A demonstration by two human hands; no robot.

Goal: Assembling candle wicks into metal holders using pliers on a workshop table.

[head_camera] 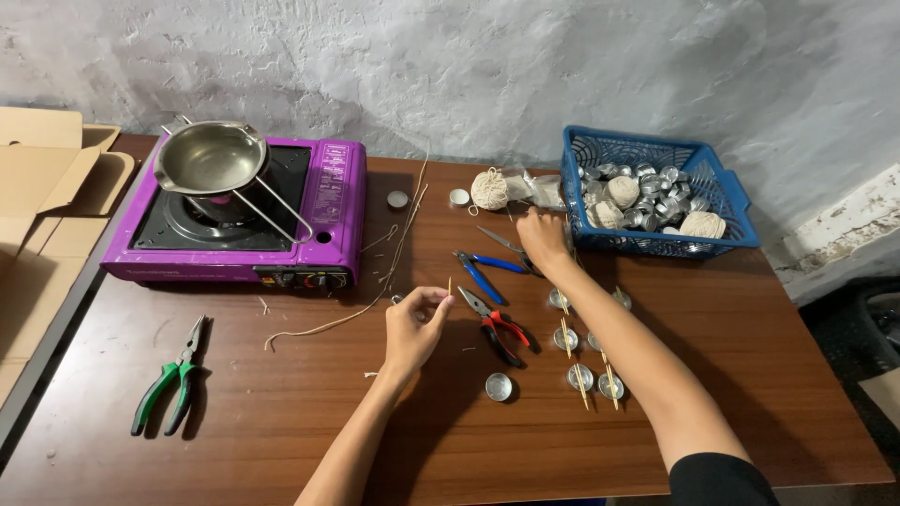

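— What do you have in view, biggest first?

— I see a brown wooden table (281,422). At ten o'clock on it sits a purple portable gas stove (333,211) with a steel pouring pot (208,155) on the burner; at two o'clock, a blue plastic basket (727,201) of small metal cups and balls of twine. Green-handled pliers (173,379) lie at eight o'clock, red-handled pliers (497,328) near the centre, blue-handled pliers (483,272) just above them.

— And the hands?

— My left hand (412,328) is at the centre, thumb and forefinger pinched together on a thin wooden stick (449,287) held upright above the table. My right hand (544,239) reaches toward one o'clock, just beside the basket — it rests on grey scissors (502,242), though I cannot tell whether the fingers are closed around them.

— Anything smaller?

— Round aluminium cups (581,375) at four o'clock of the left hand, some with sticks laid across, and a length of pale wick string (394,253) trailing from the stove.
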